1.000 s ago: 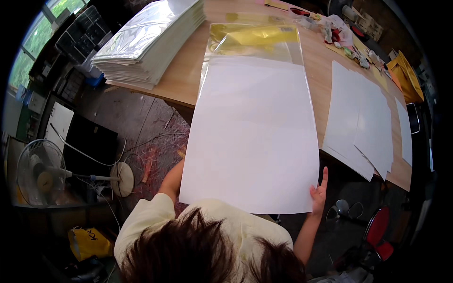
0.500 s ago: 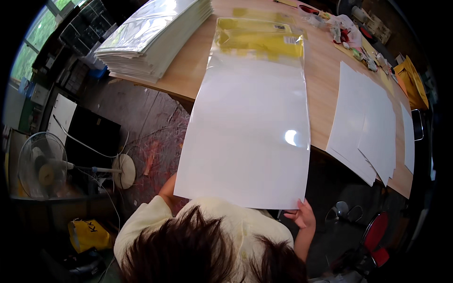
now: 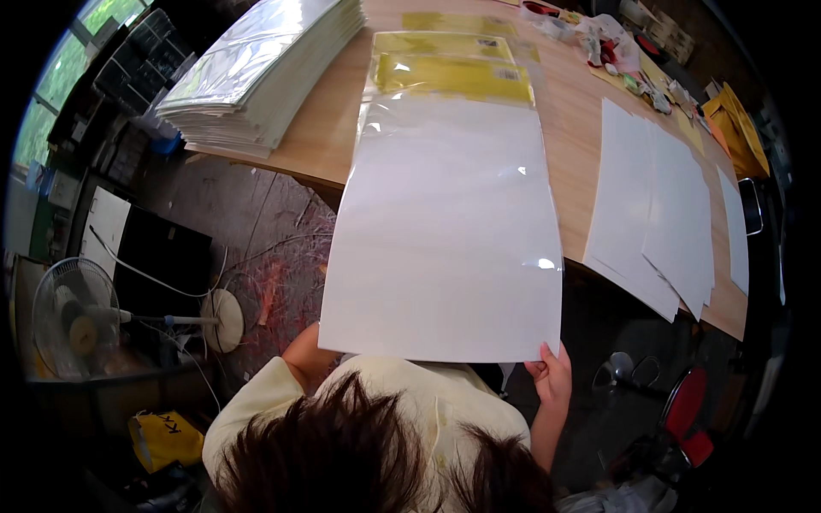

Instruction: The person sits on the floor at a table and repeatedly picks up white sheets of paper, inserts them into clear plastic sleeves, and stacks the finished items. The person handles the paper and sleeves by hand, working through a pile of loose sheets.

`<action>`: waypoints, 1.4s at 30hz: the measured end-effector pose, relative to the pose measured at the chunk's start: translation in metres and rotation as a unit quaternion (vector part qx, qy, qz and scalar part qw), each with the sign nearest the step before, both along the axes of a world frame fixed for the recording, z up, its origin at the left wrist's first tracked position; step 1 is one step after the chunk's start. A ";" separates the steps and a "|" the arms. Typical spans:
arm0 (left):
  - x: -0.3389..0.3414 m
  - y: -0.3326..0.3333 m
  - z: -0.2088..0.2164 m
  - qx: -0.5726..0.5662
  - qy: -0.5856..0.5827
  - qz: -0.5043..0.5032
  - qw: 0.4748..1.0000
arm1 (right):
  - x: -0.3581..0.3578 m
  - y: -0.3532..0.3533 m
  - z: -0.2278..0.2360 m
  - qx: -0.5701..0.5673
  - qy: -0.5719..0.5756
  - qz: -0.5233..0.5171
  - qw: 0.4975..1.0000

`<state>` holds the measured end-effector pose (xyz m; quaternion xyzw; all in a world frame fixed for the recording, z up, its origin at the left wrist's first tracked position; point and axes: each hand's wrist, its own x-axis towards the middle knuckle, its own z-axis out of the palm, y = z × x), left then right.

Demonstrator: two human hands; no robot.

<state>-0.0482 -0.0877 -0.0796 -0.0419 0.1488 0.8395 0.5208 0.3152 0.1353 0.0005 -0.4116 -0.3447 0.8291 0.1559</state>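
Observation:
A large white sheet (image 3: 445, 231) in a clear plastic sleeve reaches from the tabletop to just in front of my body. The sleeve's far end shows a yellow band (image 3: 453, 79) and lies on the table, while the near end juts past the table edge. At the sheet's near right corner, my right hand (image 3: 552, 374) pinches the edge, thumb on top. My left forearm runs under the near left corner, and the sheet hides that hand, so its fingers cannot be seen.
A tall stack of glossy sleeved sheets (image 3: 256, 77) stands at the table's far left. Loose white sheets (image 3: 641, 209) overlap at right, some overhanging the edge. Plastic scraps and tape (image 3: 611, 43) clutter the far right. A fan (image 3: 77, 316) stands at left, a red chair (image 3: 684, 402) at lower right.
The view has shifted slightly, moving the table and stack a little to the left. The sheet's near right corner and my right hand sit slightly higher in the picture. My right hand keeps its hold.

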 end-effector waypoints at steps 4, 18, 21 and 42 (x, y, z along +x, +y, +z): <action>0.011 -0.009 0.000 0.023 -0.014 0.008 1.000 | -0.005 0.010 -0.020 -0.077 0.028 -0.040 0.996; 0.054 0.017 0.015 0.143 -0.077 -0.079 0.984 | -0.101 -0.015 0.050 -0.536 0.122 0.040 0.834; 0.064 0.034 0.022 0.161 -0.101 -0.099 0.977 | -0.133 0.004 0.057 -0.479 0.153 0.050 0.863; 0.029 0.058 0.028 -0.256 0.261 0.019 0.930 | -0.278 0.017 -0.016 0.804 0.048 0.225 0.549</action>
